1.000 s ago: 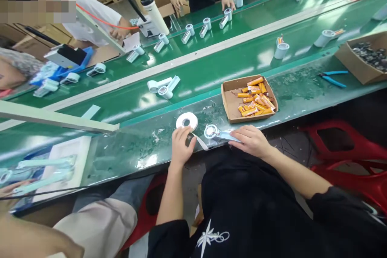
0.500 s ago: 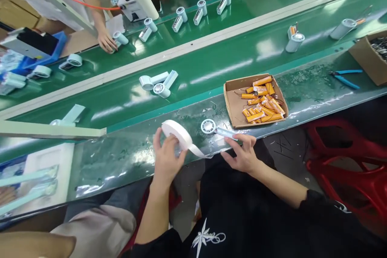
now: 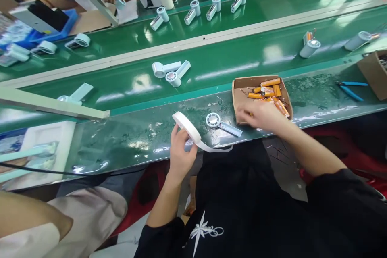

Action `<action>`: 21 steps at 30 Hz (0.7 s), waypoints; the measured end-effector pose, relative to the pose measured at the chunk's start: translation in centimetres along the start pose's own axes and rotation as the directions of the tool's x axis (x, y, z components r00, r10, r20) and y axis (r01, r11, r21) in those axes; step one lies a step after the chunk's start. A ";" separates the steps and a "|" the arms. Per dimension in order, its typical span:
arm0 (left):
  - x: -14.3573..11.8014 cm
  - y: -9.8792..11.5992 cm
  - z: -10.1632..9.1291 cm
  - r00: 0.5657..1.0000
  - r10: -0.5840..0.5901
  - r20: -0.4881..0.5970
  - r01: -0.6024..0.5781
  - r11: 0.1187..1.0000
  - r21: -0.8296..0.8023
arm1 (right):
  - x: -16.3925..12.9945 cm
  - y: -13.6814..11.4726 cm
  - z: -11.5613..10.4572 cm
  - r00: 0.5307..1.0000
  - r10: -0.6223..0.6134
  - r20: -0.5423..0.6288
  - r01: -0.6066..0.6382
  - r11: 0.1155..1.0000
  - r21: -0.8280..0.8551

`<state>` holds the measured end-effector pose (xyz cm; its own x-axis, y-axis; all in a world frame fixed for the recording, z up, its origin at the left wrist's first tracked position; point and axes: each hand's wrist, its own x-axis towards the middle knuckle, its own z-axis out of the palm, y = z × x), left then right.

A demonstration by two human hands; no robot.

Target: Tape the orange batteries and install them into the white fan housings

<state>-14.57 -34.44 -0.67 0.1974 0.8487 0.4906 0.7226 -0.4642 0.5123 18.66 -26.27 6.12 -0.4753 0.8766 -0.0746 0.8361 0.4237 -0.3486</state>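
Green glossy tabletop (image 3: pixel 139 141), scuffed, pale flecks stuck to it, ran alongside a smooth green belt (image 3: pixel 223 68) split lengthwise by a pale straight rail (image 3: pixel 169 49)

Left hand (image 3: pixel 183 151) pinched a white tape roll (image 3: pixel 188 127), flat ring, held tilted, thumb apart from the fingertips; loose tape strip (image 3: pixel 213 149) curved off it to the right, along the tabletop's near edge

Right hand (image 3: pixel 261 115) was motion-blurred at the near side of a brown cardboard tray (image 3: pixel 238 96), fingers bent down; couldn't tell if they gripped anything

Tray held smooth orange cylinders (image 3: pixel 270 82) with thin dark wires, piled loose; print on the wraps too small to read

Pale-blue fan body (image 3: pixel 213 120) lay on the tabletop between roll and tray, touching neither hand: round head with slotted ring and shiny disc, straight trough-shaped handle pointing right toward the near edge

Two more pale-blue bodies (image 3: pixel 173 78) sat close together on the belt, smooth plastic, round heads

Blue-handled cutters (image 3: pixel 352 88) lay right of the tray, jaws apart, near a cardboard box (image 3: pixel 375 70)

Black shirt (image 3: pixel 248 205) carried a white star-shaped motif plus looping script, illegible
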 end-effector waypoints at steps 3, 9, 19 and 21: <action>0.6 1.0 0.9 0.991 0.129 -0.039 -0.128 0.991 0.039 | 3.3 3.4 -1.8 0.957 0.288 0.018 -0.265 0.902 -0.340; 1.8 2.4 1.4 0.960 0.281 0.001 -0.280 0.956 0.086 | 6.1 8.0 0.7 0.966 0.258 -0.007 -0.243 0.903 -0.355; 2.3 2.6 0.6 0.960 0.250 0.126 -0.271 0.942 0.199 | 2.9 5.3 -0.2 0.872 0.218 -0.438 0.255 0.561 0.788; 2.3 2.6 0.4 0.958 0.249 0.145 -0.278 0.930 0.241 | 0.7 1.7 -0.7 0.897 0.168 -0.408 0.235 0.602 0.764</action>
<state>-11.96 -33.62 1.53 0.4650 0.7342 0.4947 0.7766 -0.6066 0.1703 19.94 -24.77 6.12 -0.1740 0.9509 0.2559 0.1823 0.2865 -0.9406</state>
